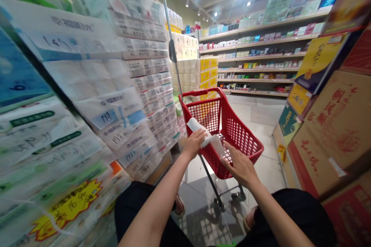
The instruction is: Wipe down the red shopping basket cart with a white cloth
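Note:
A red shopping basket cart point(240, 133) with a lattice of holes stands in front of me on thin metal legs. Over its near rim lies a white cloth point(216, 144), possibly a paper towel, draped partly down the side. My left hand point(194, 142) presses on the cloth at the rim, fingers closed over it. My right hand point(239, 164) is at the cloth's lower end by the near side of the basket, its fingers stretched and apart. Whether the right fingertips touch the cloth I cannot tell.
Stacked packs of tissue paper point(113, 115) rise close on my left. A thin metal pole point(177, 73) stands by the cart's left side. Cardboard boxes point(330, 135) are piled on the right. Shelves of small goods point(261, 54) line the back.

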Available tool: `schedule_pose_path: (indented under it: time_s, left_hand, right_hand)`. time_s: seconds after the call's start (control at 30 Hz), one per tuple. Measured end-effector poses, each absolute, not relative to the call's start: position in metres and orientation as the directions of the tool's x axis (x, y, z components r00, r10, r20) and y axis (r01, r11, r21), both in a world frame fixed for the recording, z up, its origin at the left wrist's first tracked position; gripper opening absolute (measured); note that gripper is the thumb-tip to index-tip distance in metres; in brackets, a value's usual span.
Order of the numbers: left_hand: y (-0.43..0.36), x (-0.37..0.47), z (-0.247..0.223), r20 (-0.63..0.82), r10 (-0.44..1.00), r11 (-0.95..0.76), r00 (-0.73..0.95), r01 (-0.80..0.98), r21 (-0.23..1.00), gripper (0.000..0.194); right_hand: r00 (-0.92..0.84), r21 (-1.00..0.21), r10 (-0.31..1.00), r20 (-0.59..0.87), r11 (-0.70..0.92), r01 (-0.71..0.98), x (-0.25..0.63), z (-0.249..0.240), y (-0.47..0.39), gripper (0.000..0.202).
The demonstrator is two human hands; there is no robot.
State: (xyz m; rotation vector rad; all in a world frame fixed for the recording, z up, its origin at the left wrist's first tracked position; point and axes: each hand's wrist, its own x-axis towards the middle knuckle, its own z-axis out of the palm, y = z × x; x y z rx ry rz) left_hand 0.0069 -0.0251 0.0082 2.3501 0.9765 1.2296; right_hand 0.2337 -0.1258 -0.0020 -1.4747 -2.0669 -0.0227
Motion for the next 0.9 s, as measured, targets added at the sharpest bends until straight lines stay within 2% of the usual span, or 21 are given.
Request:
schedule_pose_path:
  time_s: [0.13,0.23,0.33,0.43,0.53,0.6,0.63,0.77,0.83,0.9]
  left_hand:
    - [-0.039,0.035,0.001,0.6,0.739,-0.673,0.308,0.377,0.636,0.031]
    - [-0.059,0.054,-0.004,0.602,0.756,-0.653,0.258,0.356,0.668,0.031]
    - [-0.073,0.06,-0.005,0.597,0.76,-0.649,0.256,0.302,0.698,0.031]
    - [-0.081,0.054,-0.009,0.582,0.778,-0.626,0.235,0.215,0.75,0.034]
    - [-0.087,0.044,-0.021,0.523,0.852,-0.514,-0.028,0.143,0.846,0.038]
    - [-0.092,0.038,-0.03,0.424,0.888,-0.421,-0.18,0.056,0.905,0.041]
    - [-0.095,0.036,-0.034,0.362,0.912,-0.372,-0.192,-0.017,0.928,0.043]
    - [-0.103,0.032,-0.032,0.089,0.996,-0.069,0.034,-0.386,0.92,0.058]
    - [-0.104,0.033,-0.025,-0.008,0.994,0.055,0.108,-0.446,0.893,0.062]
    - [-0.102,0.034,-0.017,-0.026,0.991,0.08,0.133,-0.416,0.906,0.06]
  right_hand:
    - [-0.106,-0.312,0.956,0.274,0.193,0.93,0.237,0.008,-0.114,0.061]
    - [-0.126,-0.297,0.98,0.154,0.168,0.94,0.224,0.014,-0.105,0.056]
    - [-0.162,-0.35,0.958,0.236,0.239,0.906,0.207,0.014,-0.103,0.045]
    - [-0.202,-0.447,0.914,0.351,0.353,0.822,0.201,0.013,-0.108,0.045]
    - [-0.229,-0.477,0.868,0.442,0.443,0.759,0.206,0.017,-0.116,0.045]
    - [-0.269,-0.426,0.827,0.494,0.5,0.754,0.212,0.021,-0.121,0.037]
    - [-0.306,-0.387,0.8,0.516,0.537,0.75,0.214,0.023,-0.123,0.032]
    - [-0.427,-0.26,0.695,0.579,0.653,0.711,0.215,0.03,-0.124,0.026]
    - [-0.467,-0.231,0.663,0.586,0.689,0.687,0.209,0.033,-0.124,0.026]
    - [-0.566,-0.194,0.599,0.566,0.765,0.614,0.197,0.038,-0.125,0.026]
